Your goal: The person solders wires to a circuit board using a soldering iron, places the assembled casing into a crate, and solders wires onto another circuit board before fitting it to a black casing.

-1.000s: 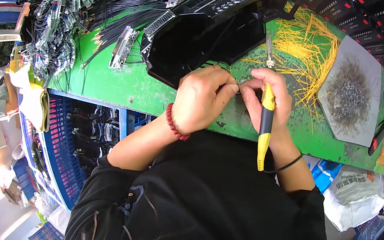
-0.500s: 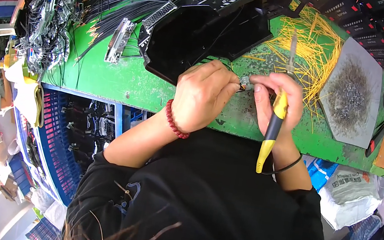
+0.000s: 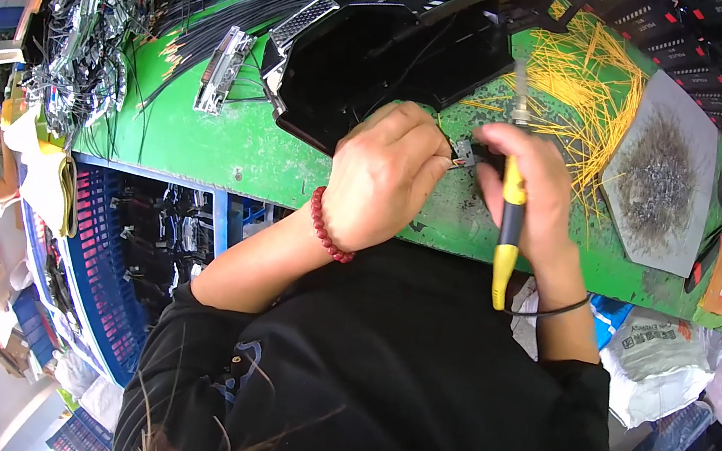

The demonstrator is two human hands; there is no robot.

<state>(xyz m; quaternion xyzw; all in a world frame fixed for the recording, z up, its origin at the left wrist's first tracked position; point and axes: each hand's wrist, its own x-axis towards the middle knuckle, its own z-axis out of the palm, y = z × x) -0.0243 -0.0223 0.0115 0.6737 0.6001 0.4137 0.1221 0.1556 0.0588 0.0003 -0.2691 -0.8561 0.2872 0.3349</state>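
- Head view, hands: we find the left hand (image 3: 393, 157) with thumb and fingers pinched on a small metal part (image 3: 462, 157) that juts from the fingertips; the right hand (image 3: 541, 193) is wrapped around a yellow-and-black soldering iron (image 3: 510, 221). The hands are near each other but apart.
- Head view, position: we place the small part over the green bench (image 3: 285, 166), just beside the near edge of a black shell (image 3: 376, 67). The iron's metal end points away from the person, toward loose yellow wires (image 3: 582, 81).
- Head view, surroundings: we record black wires (image 3: 223, 24) and a silver part (image 3: 223, 71) to the left, and a grey plate (image 3: 674, 247) with dark residue to the right.
- Head view, handling: we judge that the left pinch should stay steady, the right fingers behind the metal end, and that end clear of wires and shell. Whether the iron is hot, we cannot tell.
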